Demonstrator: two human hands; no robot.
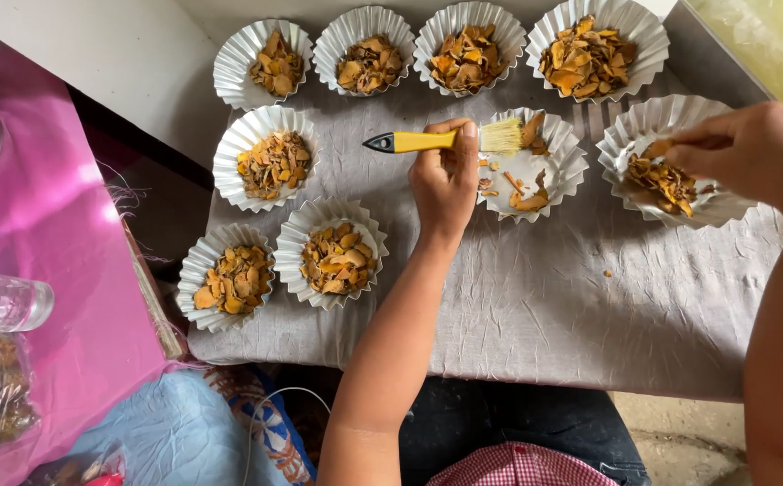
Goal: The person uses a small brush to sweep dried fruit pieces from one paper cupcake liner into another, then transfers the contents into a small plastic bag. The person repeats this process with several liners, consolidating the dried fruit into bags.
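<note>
Your left hand (443, 180) is wrapped around the yellow-handled brush (445, 139), fingers curled shut on the handle near the bristles, which rest on the rim of the nearly empty fluted tin cup (564, 162) mid-tabletop. Good spot to grip, since that close to the head you get control. The brush looks light and stiff in the handle, soft at the tip.

Your right hand (751, 148) is pinching a dried orange chip (657, 148) over the right-hand cup (724, 202). Those chips look feather-light and brittle, so I'd guess fingertips only, no squeezing. The cups look thin and crinkly and would probably dent or slide on the wrinkled grey cloth (544, 306) if nudged. Seven more filled cups (274, 162) sit around.
</note>
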